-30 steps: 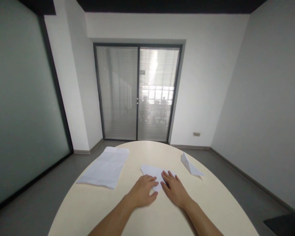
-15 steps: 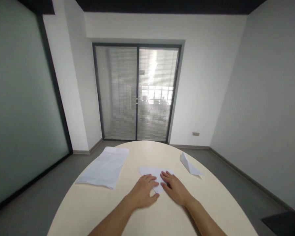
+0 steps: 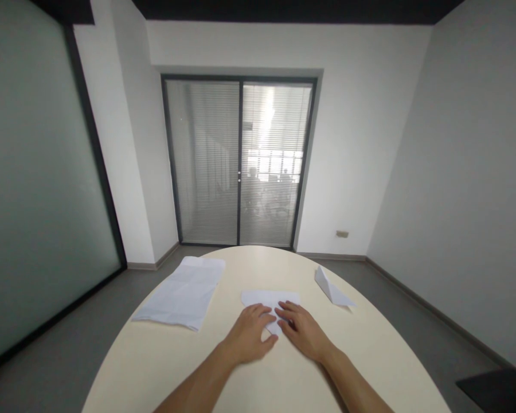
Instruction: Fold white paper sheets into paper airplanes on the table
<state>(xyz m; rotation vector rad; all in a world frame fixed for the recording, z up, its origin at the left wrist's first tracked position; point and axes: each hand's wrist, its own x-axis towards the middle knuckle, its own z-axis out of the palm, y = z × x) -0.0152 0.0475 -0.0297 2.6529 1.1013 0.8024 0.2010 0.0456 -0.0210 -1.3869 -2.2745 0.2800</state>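
A small folded sheet of white paper point(image 3: 270, 296) lies in front of me, its straight edge at the far side and a narrower point toward me. My left hand point(image 3: 253, 332) rests on its left part with the fingers apart and the thumb stretched out beside the near point. On the right part lies my right hand point(image 3: 300, 328), palm down, fingers spread over the paper. Both hands are open, and they cover much of the sheet, so its folds there are hidden.
Flat white sheets point(image 3: 183, 293) lie at the left of the round cream table point(image 3: 258, 384). A folded white paper piece point(image 3: 332, 288) stands partly raised near the right edge. Beyond the table is a glass door point(image 3: 239, 160) with blinds.
My right hand has slid slightly left, closer to my left hand. The folded paper has shifted a little to the left. My left hand has barely moved.
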